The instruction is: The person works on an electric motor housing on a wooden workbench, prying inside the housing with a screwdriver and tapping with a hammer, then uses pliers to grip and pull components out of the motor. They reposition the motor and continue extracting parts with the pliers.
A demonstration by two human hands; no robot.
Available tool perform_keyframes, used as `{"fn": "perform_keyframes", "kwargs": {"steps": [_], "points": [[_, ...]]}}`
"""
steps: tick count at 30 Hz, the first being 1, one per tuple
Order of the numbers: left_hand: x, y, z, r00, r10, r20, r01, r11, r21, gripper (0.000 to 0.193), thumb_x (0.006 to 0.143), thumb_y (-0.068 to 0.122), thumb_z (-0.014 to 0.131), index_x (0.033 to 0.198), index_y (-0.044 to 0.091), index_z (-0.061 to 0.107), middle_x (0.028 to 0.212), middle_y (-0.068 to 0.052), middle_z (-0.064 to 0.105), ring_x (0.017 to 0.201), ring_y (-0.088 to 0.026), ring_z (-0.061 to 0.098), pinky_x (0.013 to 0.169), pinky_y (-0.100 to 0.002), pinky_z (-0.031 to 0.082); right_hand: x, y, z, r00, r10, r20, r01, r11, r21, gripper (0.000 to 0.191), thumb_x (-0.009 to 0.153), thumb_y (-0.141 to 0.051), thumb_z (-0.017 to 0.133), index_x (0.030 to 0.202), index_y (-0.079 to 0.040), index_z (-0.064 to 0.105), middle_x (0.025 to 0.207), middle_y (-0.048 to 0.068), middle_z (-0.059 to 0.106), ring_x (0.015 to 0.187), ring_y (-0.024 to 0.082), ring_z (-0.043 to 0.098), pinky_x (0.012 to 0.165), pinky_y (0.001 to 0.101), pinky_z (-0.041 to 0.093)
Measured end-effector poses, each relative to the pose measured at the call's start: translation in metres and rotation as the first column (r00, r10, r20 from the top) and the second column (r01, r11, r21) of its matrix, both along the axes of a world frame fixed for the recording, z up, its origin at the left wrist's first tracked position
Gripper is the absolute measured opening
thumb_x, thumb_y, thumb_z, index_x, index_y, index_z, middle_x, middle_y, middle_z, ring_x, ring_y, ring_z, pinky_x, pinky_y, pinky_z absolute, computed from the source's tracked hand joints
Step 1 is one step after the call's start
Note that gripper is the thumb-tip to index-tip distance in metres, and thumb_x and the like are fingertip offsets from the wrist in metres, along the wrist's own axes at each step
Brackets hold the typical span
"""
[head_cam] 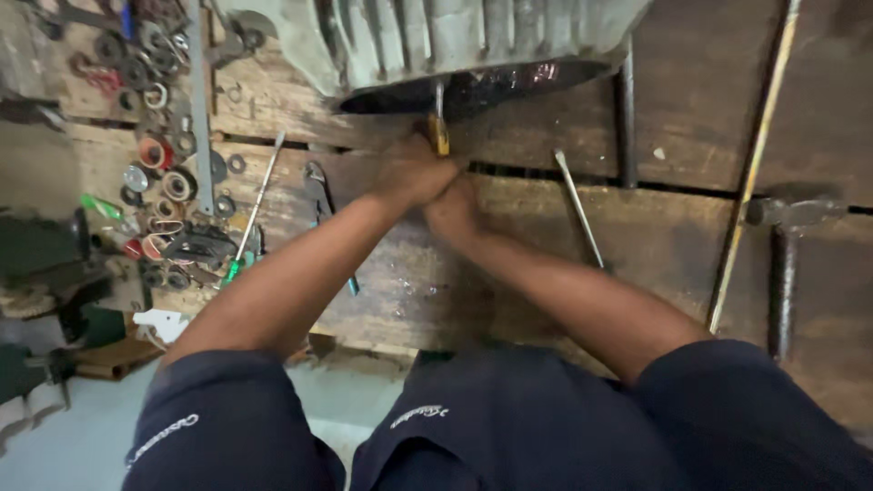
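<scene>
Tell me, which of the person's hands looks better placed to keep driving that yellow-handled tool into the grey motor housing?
Probably the left hand: it wraps the yellow-handled tool, whose shaft points into the grey motor housing. The right hand sits just behind, pressed against the left, seemingly backing it up.

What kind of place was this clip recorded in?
Most likely a repair workshop: a worn wooden workbench bearing a ribbed grey motor housing, a hammer, and a heap of bearings and rings at one end.
</scene>
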State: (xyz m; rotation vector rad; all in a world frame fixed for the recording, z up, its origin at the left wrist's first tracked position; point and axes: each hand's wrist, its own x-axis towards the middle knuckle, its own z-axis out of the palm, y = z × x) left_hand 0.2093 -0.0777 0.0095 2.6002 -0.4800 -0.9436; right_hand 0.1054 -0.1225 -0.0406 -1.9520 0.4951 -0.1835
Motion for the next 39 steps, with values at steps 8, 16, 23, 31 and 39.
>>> {"fn": "perform_keyframes", "kwargs": {"steps": [8, 16, 23, 31, 39], "points": [[-0.007, 0.002, -0.008, 1.0, 0.013, 0.005, -0.014, 0.997, 0.07, 0.079, 0.077, 0.057, 0.072, 0.127, -0.003, 0.062, 0.122, -0.032, 0.064, 0.112, -0.051, 0.061, 0.093, -0.055, 0.05, 0.001, 0.013, -0.019, 0.972, -0.018, 0.233, 0.043, 0.994, -0.101, 0.03, 0.095, -0.02, 0.06, 0.119, -0.005, 0.068, 0.116, 0.017, 0.071, 0.11, 0.035, 0.067, 0.092, 0.049, 0.052], [0.007, -0.003, -0.01, 0.996, -0.078, -0.036, 0.082, 0.985, 0.153, 0.07, 0.078, 0.058, 0.069, 0.12, 0.002, 0.068, 0.122, -0.028, 0.063, 0.113, -0.046, 0.061, 0.094, -0.051, 0.05, 0.011, -0.007, 0.043, 0.987, 0.029, 0.155, -0.038, 0.998, 0.058, 0.032, 0.098, -0.023, 0.06, 0.122, -0.004, 0.069, 0.115, 0.018, 0.072, 0.106, 0.035, 0.068, 0.084, 0.0458, 0.053], [0.004, -0.032, 0.012, 0.995, -0.043, -0.09, 0.046, 0.998, 0.032, 0.066, 0.079, 0.057, 0.068, 0.116, 0.003, 0.07, 0.118, -0.028, 0.065, 0.113, -0.045, 0.062, 0.095, -0.051, 0.051, 0.017, -0.019, 0.073, 0.988, -0.154, -0.006, 0.137, 0.865, 0.482, 0.032, 0.088, -0.029, 0.07, 0.102, 0.0, 0.072, 0.094, 0.014, 0.075, 0.083, 0.025, 0.07, 0.072, 0.043, 0.054], [0.012, -0.026, 0.027, 0.993, -0.062, -0.096, 0.058, 0.997, -0.042, 0.062, 0.08, 0.057, 0.067, 0.111, 0.003, 0.072, 0.115, -0.027, 0.067, 0.111, -0.044, 0.064, 0.095, -0.05, 0.051, 0.017, -0.015, 0.099, 0.98, -0.188, 0.066, 0.147, 0.904, 0.401, 0.034, 0.094, -0.03, 0.06, 0.116, -0.007, 0.067, 0.109, 0.006, 0.071, 0.101, 0.02, 0.066, 0.084, 0.0385, 0.054], [0.011, -0.031, 0.016, 0.997, -0.065, 0.052, 0.068, 0.996, -0.061, 0.058, 0.082, 0.056, 0.065, 0.106, 0.004, 0.075, 0.111, -0.026, 0.069, 0.11, -0.043, 0.066, 0.096, -0.049, 0.052, 0.032, -0.014, 0.095, 0.959, -0.16, 0.233, -0.012, 0.8, 0.599, 0.026, 0.087, -0.013, 0.071, 0.112, -0.008, 0.072, 0.11, 0.003, 0.073, 0.104, 0.018, 0.067, 0.091, 0.0368, 0.056]]}}
